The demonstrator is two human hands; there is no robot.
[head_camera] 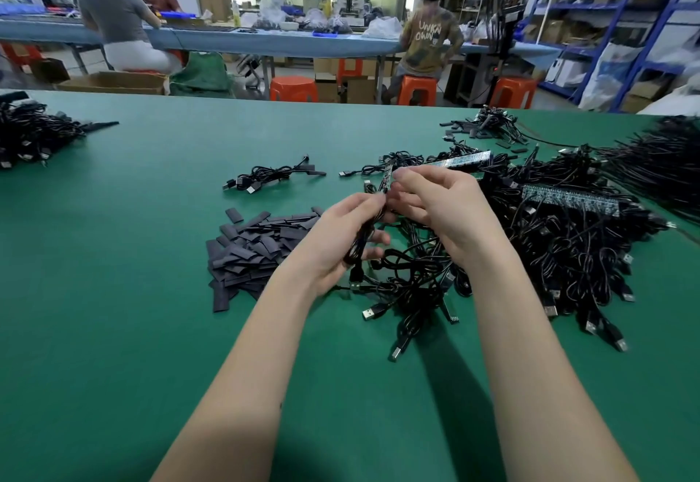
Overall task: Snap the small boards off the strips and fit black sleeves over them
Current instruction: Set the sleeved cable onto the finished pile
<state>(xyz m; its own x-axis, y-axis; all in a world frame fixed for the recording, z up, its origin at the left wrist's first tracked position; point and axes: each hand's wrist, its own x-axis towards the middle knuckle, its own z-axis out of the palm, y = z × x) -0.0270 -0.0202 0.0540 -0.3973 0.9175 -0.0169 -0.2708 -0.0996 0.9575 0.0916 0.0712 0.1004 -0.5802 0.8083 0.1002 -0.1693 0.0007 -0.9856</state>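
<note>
I hold one small board (386,178) up between both hands so it stands clear of the tangle beneath and I can see both its ends. My left hand (341,239) grips the bundled black cable (360,243) that hangs from the board, fingers curled round it with the tips pinching near the board's lower end, which keeps the wire's weight from tugging. My right hand (432,205) pinches the upper part, its fingers (407,175) bent over the top; whether a sleeve is already going on I cannot tell, as my fingers cover that end. I judge the board is already free of its strip and that the sleeve comes next. The heap of flat black sleeves (257,250) lies just left of my left wrist, close so one can be picked without reaching. The uncut strips (568,199) of boards rest on the big pile of cables (560,254) at my right, a second strip (466,159) lying beyond my right hand, both on the side of the hand that breaks them off. One coiled cable (272,177) lies apart toward the middle, and another heap of cables (34,137) sits at the far left edge; which of these are finished I cannot say. All rests on a green table (151,330), matte and smooth. Beyond it stand a long blue bench (265,40) where people sit on orange stools (416,89), cardboard boxes on the floor, and blue metal shelving (621,27) at the right.
</note>
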